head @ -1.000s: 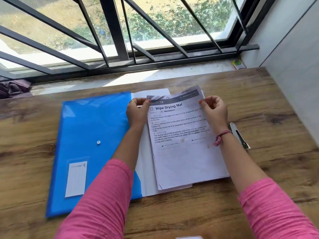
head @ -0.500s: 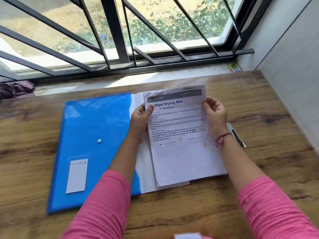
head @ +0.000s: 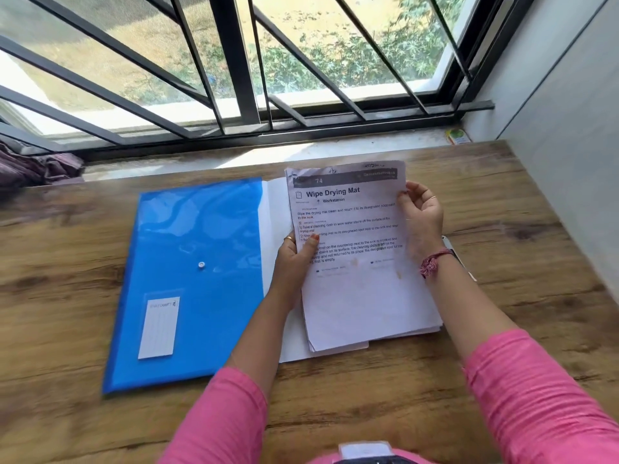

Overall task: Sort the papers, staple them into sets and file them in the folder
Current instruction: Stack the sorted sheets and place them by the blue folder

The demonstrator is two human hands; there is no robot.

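Note:
A stack of printed papers, its top sheet headed "Wipe Drying Mat", is held between both hands above the wooden table. My left hand grips the stack's left edge, thumb lying on the print. My right hand holds the right edge near the top, fingers curled round it. A blue plastic folder with a snap button and a white label lies flat to the left, with white sheets showing at its right edge. A stapler lies mostly hidden behind my right wrist.
A barred window and a stone sill run along the table's far edge. A small green and yellow packet sits on the sill at the right. Dark cloth lies on the sill at far left. A grey wall bounds the right side.
Both hands slid down from the stack's top corners to its side edges. The papers turned straighter and lifted at the top edge.

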